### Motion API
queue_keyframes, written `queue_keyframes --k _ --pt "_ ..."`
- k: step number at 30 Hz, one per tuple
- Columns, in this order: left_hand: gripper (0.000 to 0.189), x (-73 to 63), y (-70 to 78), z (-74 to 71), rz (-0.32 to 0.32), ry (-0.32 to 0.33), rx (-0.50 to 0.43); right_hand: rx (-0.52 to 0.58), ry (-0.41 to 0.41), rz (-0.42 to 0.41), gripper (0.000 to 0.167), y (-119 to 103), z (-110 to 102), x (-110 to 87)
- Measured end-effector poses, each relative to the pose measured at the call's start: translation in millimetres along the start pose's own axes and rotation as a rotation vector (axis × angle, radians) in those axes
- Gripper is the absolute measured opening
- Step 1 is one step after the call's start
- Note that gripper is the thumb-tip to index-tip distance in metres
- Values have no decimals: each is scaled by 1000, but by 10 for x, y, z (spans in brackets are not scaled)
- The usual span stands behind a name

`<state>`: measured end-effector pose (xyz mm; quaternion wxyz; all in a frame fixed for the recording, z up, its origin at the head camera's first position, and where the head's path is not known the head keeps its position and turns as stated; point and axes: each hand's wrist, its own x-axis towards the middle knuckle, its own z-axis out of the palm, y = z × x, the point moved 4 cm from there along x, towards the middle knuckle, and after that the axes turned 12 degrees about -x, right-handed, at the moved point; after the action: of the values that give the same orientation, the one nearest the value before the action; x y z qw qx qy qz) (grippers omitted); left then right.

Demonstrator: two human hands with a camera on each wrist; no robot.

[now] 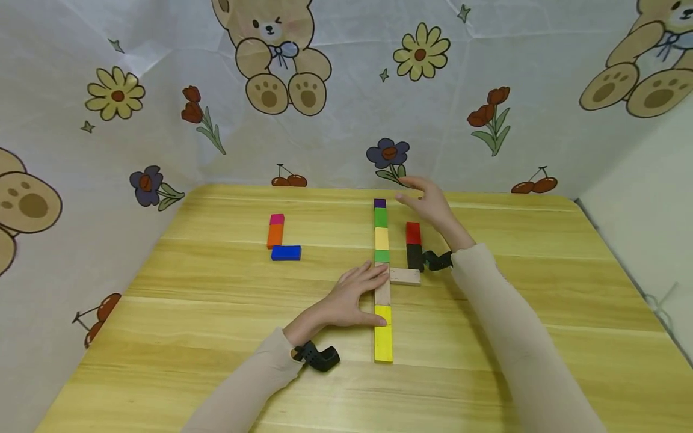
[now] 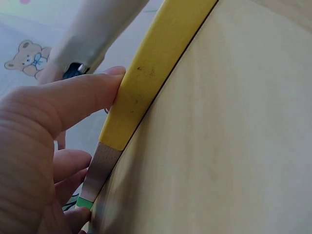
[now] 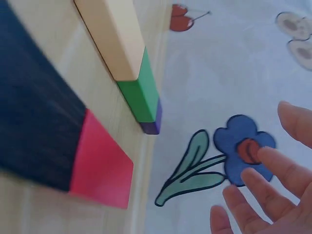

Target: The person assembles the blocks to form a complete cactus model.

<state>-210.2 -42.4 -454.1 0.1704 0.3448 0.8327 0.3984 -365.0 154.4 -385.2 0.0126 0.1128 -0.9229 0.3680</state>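
A straight row of wooden blocks runs away from me: yellow (image 1: 383,346), plain wood (image 1: 382,294), green (image 1: 381,256), cream (image 1: 381,239), a second green and a purple block (image 1: 379,203) at the far end. Over the near part rests my left hand (image 1: 346,300), its thumb on the yellow and its fairly straight fingers on the plain wood. My right hand (image 1: 430,204) is raised right of the purple block, fingers spread and holding nothing. Beside that forearm lie a red block (image 1: 413,232) and a black block (image 1: 414,257), end to end.
A plain wood block (image 1: 405,276) juts rightward from the row, just below the black block. On the left, pink (image 1: 277,219), orange (image 1: 275,236) and blue blocks (image 1: 286,253) form an L shape. A patterned cloth (image 1: 346,138) hangs behind the table.
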Motion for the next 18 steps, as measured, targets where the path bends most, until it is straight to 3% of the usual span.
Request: queue_keyframes --k 6,18 --pt "90 -4 -1 -1 12 5 -12 23 34 -42 60 52 -78 -364" --pt "90 -7 4 3 0 1 -20 -94 -132 -39 81 251 87 -909"
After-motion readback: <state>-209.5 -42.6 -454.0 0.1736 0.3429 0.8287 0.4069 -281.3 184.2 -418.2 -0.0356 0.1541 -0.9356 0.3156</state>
